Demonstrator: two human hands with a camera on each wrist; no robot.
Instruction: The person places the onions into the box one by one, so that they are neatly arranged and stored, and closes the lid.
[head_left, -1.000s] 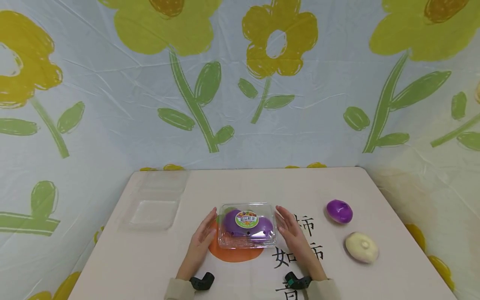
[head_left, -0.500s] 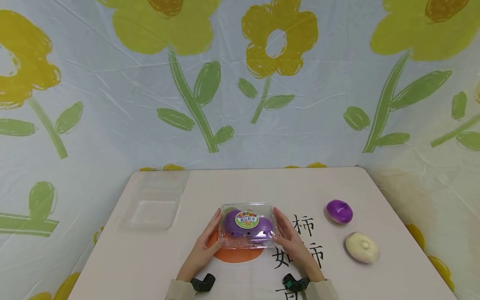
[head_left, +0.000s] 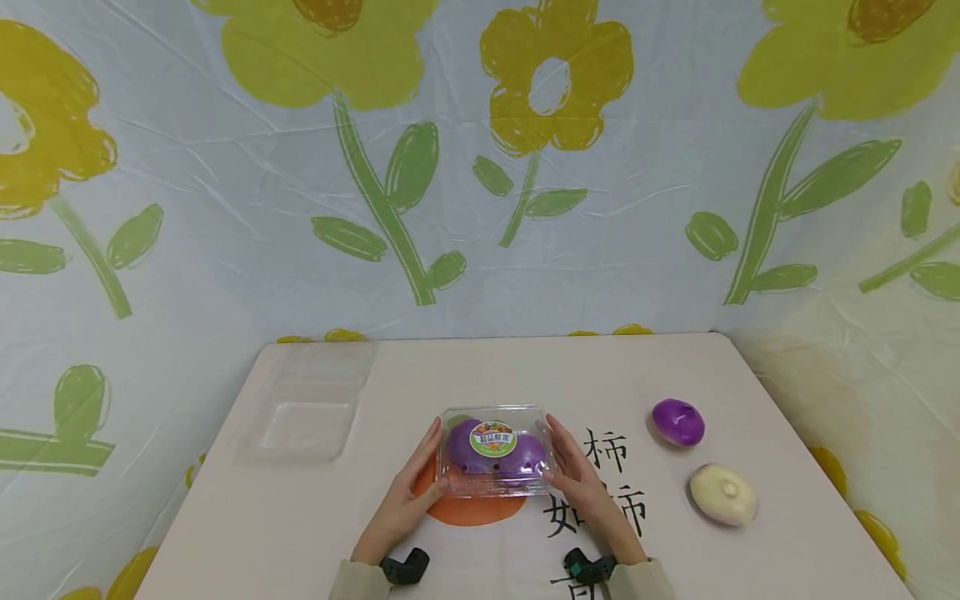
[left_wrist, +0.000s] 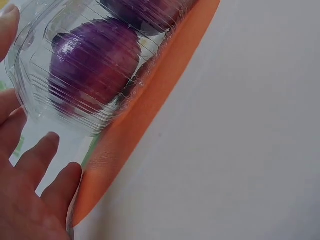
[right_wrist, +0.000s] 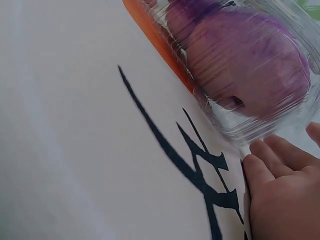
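Observation:
A clear plastic clamshell box (head_left: 491, 488) with a round fruit label (head_left: 493, 439) on its lid stands closed at the middle of the table. Purple, round onion-like pieces (left_wrist: 95, 62) lie inside it. My left hand (head_left: 405, 493) holds the box's left side, its thumb at the front corner and the fingers along the side. At the opposite side my right hand (head_left: 588, 490) holds it the same way. In the right wrist view, the right fingertips (right_wrist: 257, 167) are close against the lower edge of the box; the exact contact is hard to tell.
An opened, see-through plastic box (head_left: 303, 429) stands at the table's back left. To the right lie a shiny purple vegetable-like piece (head_left: 678, 422) and a cream, flattened round one (head_left: 723, 494). The tablecloth bears an orange print (head_left: 476, 512) and black characters (head_left: 606, 450).
Both hands have come inward from beside the box and now hold its sides, with the thumbs at the front corners. The box has hardly moved.

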